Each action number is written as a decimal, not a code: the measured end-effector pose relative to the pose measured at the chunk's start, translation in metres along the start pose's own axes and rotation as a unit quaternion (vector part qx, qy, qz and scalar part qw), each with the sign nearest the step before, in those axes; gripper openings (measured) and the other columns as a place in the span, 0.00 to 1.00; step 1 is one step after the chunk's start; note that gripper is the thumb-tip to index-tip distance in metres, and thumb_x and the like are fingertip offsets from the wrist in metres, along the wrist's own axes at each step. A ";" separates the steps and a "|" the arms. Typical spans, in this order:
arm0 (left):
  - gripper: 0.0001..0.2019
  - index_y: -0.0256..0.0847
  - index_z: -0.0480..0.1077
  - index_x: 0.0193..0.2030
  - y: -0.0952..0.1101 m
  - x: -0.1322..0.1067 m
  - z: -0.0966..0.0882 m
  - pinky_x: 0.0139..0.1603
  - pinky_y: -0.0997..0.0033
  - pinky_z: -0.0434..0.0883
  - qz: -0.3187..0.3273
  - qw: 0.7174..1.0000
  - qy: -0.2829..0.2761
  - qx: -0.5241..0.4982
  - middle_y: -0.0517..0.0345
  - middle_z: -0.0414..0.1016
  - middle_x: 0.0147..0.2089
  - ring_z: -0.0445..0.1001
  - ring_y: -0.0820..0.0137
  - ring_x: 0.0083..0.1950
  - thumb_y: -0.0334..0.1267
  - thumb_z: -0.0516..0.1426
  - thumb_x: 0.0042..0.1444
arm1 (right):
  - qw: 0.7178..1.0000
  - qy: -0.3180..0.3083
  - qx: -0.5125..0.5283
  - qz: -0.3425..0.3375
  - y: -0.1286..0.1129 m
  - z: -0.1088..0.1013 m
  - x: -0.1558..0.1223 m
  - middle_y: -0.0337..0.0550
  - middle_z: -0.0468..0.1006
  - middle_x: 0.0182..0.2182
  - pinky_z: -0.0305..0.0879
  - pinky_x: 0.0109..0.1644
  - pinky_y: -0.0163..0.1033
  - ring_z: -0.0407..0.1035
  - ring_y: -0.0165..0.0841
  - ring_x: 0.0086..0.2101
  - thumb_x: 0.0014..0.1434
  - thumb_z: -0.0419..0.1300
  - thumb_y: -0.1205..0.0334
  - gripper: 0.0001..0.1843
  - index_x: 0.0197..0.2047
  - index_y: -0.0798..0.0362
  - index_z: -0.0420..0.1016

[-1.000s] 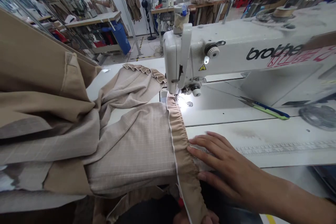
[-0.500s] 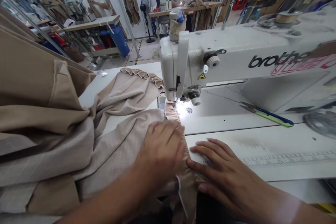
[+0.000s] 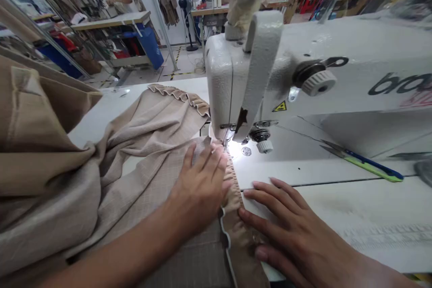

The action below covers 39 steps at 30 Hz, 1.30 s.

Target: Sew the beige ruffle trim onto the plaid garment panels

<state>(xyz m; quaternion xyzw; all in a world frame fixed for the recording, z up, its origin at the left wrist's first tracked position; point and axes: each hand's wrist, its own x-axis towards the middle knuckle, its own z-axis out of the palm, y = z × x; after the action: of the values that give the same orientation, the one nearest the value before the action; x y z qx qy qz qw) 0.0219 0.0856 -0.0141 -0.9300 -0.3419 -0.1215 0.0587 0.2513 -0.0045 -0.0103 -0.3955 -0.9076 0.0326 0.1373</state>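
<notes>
A beige checked garment lies across the sewing table, its gathered tan ruffle edge running under the needle of a white sewing machine. My left hand lies flat on the checked cloth just before the presser foot, fingers stretched out. My right hand rests open on the right side of the ruffle, fingertips touching its edge. Neither hand grips anything.
Thread snips with a blue and green handle lie on the white table to the right. More tan cloth is heaped at the left. Other people work at benches in the background.
My left hand came into view and slid forward on the cloth toward the needle. The view has moved closer to the machine head. My right hand stayed by the ruffle.
</notes>
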 end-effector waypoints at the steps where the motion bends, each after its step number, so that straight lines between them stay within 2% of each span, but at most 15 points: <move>1: 0.23 0.27 0.70 0.63 0.002 -0.002 -0.001 0.74 0.40 0.51 -0.001 1.000 0.008 -0.005 0.38 0.74 0.66 0.68 0.50 0.69 0.42 0.45 0.74 | 1.000 0.002 -0.006 -0.007 0.001 0.000 0.001 0.47 0.77 0.61 0.63 0.65 0.56 0.67 0.46 0.62 0.69 0.58 0.51 0.24 0.65 0.47 0.72; 5: 0.23 0.26 0.69 0.64 0.003 -0.006 0.005 0.73 0.40 0.51 -0.009 1.000 0.012 -0.021 0.38 0.73 0.66 0.69 0.52 0.68 0.41 0.45 0.74 | 1.000 0.003 -0.012 -0.004 0.006 0.000 0.005 0.49 0.76 0.61 0.61 0.65 0.59 0.66 0.47 0.62 0.70 0.57 0.53 0.24 0.67 0.50 0.70; 9: 0.25 0.25 0.68 0.65 -0.017 0.008 0.015 0.70 0.35 0.55 -0.012 1.000 -0.009 -0.008 0.36 0.73 0.67 0.69 0.49 0.68 0.43 0.45 0.74 | 1.000 -0.006 0.017 0.022 0.016 0.003 0.018 0.53 0.74 0.62 0.59 0.66 0.67 0.64 0.48 0.64 0.73 0.53 0.55 0.22 0.66 0.49 0.69; 12: 0.24 0.26 0.69 0.64 -0.029 0.020 0.016 0.68 0.35 0.58 -0.006 1.000 -0.024 0.005 0.34 0.73 0.66 0.71 0.48 0.66 0.44 0.47 0.73 | 0.998 -0.015 0.039 0.037 0.025 0.005 0.029 0.54 0.72 0.63 0.60 0.65 0.70 0.63 0.50 0.64 0.73 0.52 0.55 0.21 0.65 0.49 0.70; 14: 0.23 0.26 0.70 0.62 -0.028 0.021 0.012 0.68 0.36 0.58 -0.001 1.000 -0.016 0.017 0.34 0.74 0.65 0.70 0.47 0.65 0.42 0.48 0.72 | 0.998 -0.018 0.048 0.041 0.029 0.006 0.034 0.55 0.71 0.63 0.60 0.65 0.71 0.63 0.51 0.63 0.73 0.52 0.55 0.21 0.65 0.49 0.71; 18: 0.20 0.27 0.71 0.61 -0.011 0.011 0.004 0.70 0.41 0.56 -0.008 1.000 0.030 -0.003 0.38 0.77 0.61 0.71 0.50 0.63 0.38 0.48 0.72 | 0.997 -0.019 0.052 0.047 0.030 0.007 0.036 0.55 0.71 0.63 0.59 0.66 0.71 0.63 0.51 0.63 0.74 0.51 0.54 0.22 0.66 0.48 0.70; 21: 0.21 0.28 0.70 0.62 -0.003 0.002 0.005 0.70 0.40 0.55 -0.012 0.999 0.016 -0.028 0.39 0.75 0.63 0.71 0.51 0.64 0.39 0.48 0.72 | 0.997 -0.019 0.055 0.053 0.029 0.008 0.033 0.52 0.71 0.63 0.57 0.67 0.71 0.63 0.50 0.63 0.74 0.51 0.53 0.22 0.66 0.45 0.70; 27: 0.22 0.28 0.69 0.63 -0.019 0.008 0.018 0.70 0.38 0.54 -0.015 0.999 0.014 -0.030 0.39 0.75 0.64 0.71 0.49 0.64 0.42 0.48 0.73 | 0.995 -0.018 0.049 0.083 0.037 0.018 0.039 0.49 0.68 0.66 0.58 0.65 0.72 0.62 0.53 0.63 0.74 0.50 0.50 0.23 0.68 0.41 0.67; 30: 0.23 0.28 0.68 0.64 -0.024 0.016 0.018 0.71 0.37 0.52 -0.017 1.000 -0.001 -0.023 0.38 0.74 0.65 0.71 0.49 0.65 0.43 0.47 0.73 | 0.995 -0.024 0.039 0.086 0.041 0.020 0.046 0.49 0.67 0.68 0.59 0.65 0.73 0.62 0.54 0.64 0.74 0.49 0.49 0.24 0.69 0.41 0.67; 33: 0.23 0.28 0.68 0.65 -0.022 0.012 0.006 0.71 0.35 0.54 -0.017 0.999 -0.024 -0.018 0.38 0.73 0.67 0.70 0.49 0.67 0.43 0.46 0.74 | 0.997 -0.027 0.029 0.072 0.032 0.014 0.041 0.51 0.68 0.67 0.60 0.65 0.74 0.63 0.53 0.64 0.74 0.50 0.50 0.25 0.70 0.45 0.66; 35: 0.24 0.28 0.67 0.65 -0.018 0.001 -0.004 0.70 0.35 0.58 -0.037 0.999 -0.004 -0.019 0.36 0.72 0.67 0.69 0.49 0.67 0.44 0.45 0.74 | 0.999 -0.027 0.022 0.039 0.017 0.008 0.029 0.51 0.69 0.68 0.61 0.66 0.72 0.62 0.51 0.65 0.73 0.51 0.52 0.26 0.71 0.49 0.64; 39: 0.24 0.28 0.65 0.66 -0.020 -0.032 -0.012 0.68 0.38 0.64 -0.109 0.992 0.055 -0.014 0.33 0.71 0.67 0.68 0.49 0.68 0.45 0.47 0.72 | 0.999 -0.025 0.007 -0.042 -0.017 0.001 0.001 0.46 0.70 0.67 0.68 0.66 0.58 0.66 0.46 0.65 0.69 0.58 0.51 0.28 0.69 0.49 0.68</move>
<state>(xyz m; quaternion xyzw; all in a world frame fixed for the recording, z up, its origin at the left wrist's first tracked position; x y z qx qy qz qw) -0.0169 0.0791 -0.0109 -0.8798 -0.4359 -0.1825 0.0506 0.2388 -0.0152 -0.0079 -0.3555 -0.9261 0.0433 0.1189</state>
